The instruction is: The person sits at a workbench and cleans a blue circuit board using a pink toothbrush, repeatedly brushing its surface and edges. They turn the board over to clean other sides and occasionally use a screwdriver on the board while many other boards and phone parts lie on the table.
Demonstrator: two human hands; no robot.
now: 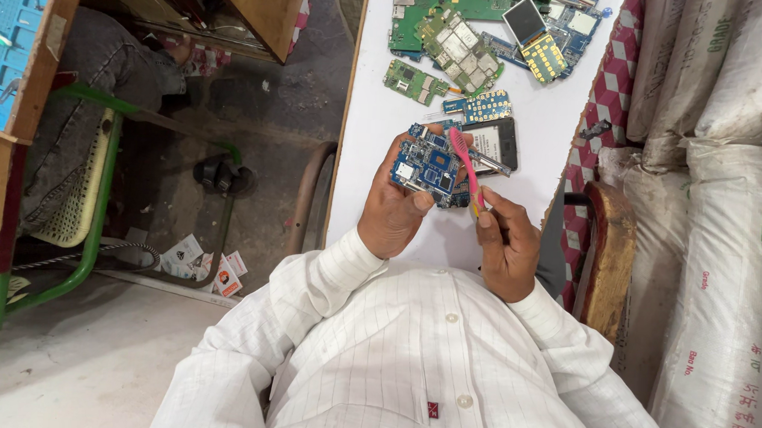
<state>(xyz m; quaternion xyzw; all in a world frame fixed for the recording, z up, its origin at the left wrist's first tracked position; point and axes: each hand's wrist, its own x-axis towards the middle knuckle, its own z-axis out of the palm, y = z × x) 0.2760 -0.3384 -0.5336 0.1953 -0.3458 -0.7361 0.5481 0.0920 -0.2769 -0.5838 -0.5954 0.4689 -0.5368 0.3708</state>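
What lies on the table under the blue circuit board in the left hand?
Under the blue circuit board a dark flat phone part pokes out on the white table. How far it reaches beneath is hidden by the board and left hand.

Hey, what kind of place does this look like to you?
Probably a small electronics repair workshop. Loose circuit boards lie on a white table, the left hand holds a blue circuit board while the right hand holds a pink brush, and stacked white sacks stand alongside.

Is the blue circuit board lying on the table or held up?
Held up: the left hand grips the blue circuit board above the white table.
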